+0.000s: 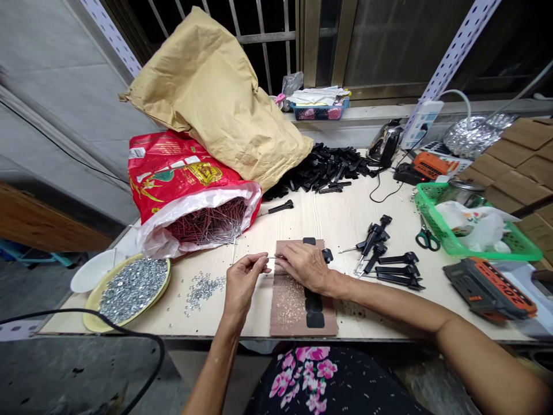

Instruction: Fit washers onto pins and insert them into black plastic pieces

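Note:
My left hand (243, 283) pinches a thin metal rod (271, 257) between thumb and fingertips, just left of a brown board (283, 329). The rod runs level to the right, where the fingers of my right hand (305, 266) close over its other end above the board. What else may be under those right fingers is hidden. Black square pads (315, 320) line the board's right side, and small pale crumbs lie on its surface. Loose silver washers (203, 291) are scattered on the table to the left of my left hand.
At left are a yellow bowl of washers (133, 288) and a red bag (173, 167) of thin rods. Black plastic pieces (330, 167) are heaped behind. On the right lie black pieces with rods (395, 271), scissors (427, 235), a green basket (470, 252) and a battery pack (490, 288).

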A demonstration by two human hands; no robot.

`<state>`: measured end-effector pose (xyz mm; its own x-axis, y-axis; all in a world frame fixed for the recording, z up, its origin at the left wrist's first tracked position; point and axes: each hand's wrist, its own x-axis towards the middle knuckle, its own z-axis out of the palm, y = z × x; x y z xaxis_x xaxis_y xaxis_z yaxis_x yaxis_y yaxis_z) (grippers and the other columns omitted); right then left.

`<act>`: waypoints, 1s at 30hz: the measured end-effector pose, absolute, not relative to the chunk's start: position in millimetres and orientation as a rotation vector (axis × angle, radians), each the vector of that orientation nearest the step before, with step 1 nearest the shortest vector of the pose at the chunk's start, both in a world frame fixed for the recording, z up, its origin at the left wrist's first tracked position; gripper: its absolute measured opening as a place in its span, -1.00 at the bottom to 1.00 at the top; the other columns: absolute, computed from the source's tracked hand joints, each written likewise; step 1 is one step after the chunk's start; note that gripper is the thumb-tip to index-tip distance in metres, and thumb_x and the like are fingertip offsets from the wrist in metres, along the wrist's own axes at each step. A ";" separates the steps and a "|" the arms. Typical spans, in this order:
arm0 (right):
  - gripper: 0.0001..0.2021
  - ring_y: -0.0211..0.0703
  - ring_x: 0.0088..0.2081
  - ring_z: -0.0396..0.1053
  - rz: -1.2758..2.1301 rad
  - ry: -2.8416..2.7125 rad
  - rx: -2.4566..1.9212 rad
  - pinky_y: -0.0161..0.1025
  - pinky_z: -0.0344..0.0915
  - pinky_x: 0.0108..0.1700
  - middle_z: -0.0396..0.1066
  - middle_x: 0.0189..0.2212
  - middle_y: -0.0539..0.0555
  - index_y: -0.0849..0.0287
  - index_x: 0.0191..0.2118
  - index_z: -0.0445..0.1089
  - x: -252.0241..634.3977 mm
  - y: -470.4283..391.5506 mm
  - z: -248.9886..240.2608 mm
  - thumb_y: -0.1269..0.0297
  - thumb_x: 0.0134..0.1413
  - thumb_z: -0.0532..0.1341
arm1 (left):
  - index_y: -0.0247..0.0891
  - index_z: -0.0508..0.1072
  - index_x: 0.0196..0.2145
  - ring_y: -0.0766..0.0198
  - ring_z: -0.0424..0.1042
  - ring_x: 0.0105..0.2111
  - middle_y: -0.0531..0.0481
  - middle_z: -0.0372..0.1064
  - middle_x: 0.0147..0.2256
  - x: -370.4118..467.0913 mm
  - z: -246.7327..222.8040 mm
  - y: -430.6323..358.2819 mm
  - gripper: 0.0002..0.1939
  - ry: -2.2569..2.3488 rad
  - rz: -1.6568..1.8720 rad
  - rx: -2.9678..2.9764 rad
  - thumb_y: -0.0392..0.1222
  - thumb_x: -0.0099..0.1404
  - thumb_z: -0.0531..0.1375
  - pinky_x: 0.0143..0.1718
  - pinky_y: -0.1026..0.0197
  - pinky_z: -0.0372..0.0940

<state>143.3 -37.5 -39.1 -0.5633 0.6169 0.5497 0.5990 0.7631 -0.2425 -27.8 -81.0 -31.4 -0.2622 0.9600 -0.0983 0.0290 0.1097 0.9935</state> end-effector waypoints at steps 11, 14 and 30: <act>-0.78 -0.27 -0.35 0.31 0.256 -2.397 -0.915 -0.36 0.13 -0.41 0.35 -0.30 0.08 0.21 -0.20 0.35 147.3 -33.9 -37.7 0.22 0.29 0.02 | -0.35 0.52 -0.29 0.32 0.43 -0.47 -0.03 0.47 -0.39 -30.9 -36.9 -80.1 -0.70 1.464 1.269 1.014 -0.08 0.07 0.31 -0.32 0.23 0.31; -0.77 -0.27 -0.37 0.30 0.407 -2.372 -0.905 -0.36 0.15 -0.37 0.35 -0.36 0.06 0.23 -0.26 0.35 147.9 -31.8 -38.4 0.26 0.30 0.01 | -0.35 0.52 -0.30 0.32 0.43 -0.47 -0.04 0.47 -0.37 -29.1 -37.7 -79.0 -0.69 1.477 1.244 1.035 -0.07 0.06 0.31 -0.31 0.23 0.31; -0.74 -0.22 -0.29 0.23 0.140 -2.534 -1.122 -0.34 0.15 -0.40 0.32 -0.37 0.08 0.24 -0.30 0.38 250.4 6.2 -64.6 0.30 0.30 0.00 | -0.27 0.37 0.05 0.38 0.29 -0.48 -0.01 0.30 -0.29 15.7 -62.0 -75.4 -0.41 1.542 1.111 1.163 0.09 0.12 0.22 -0.49 0.28 0.31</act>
<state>250.4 6.2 -64.6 -0.6176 0.7318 0.2882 0.6956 0.6792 -0.2339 15.7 -75.4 -62.0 -0.1719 0.9767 -0.1286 0.1871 0.1605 0.9691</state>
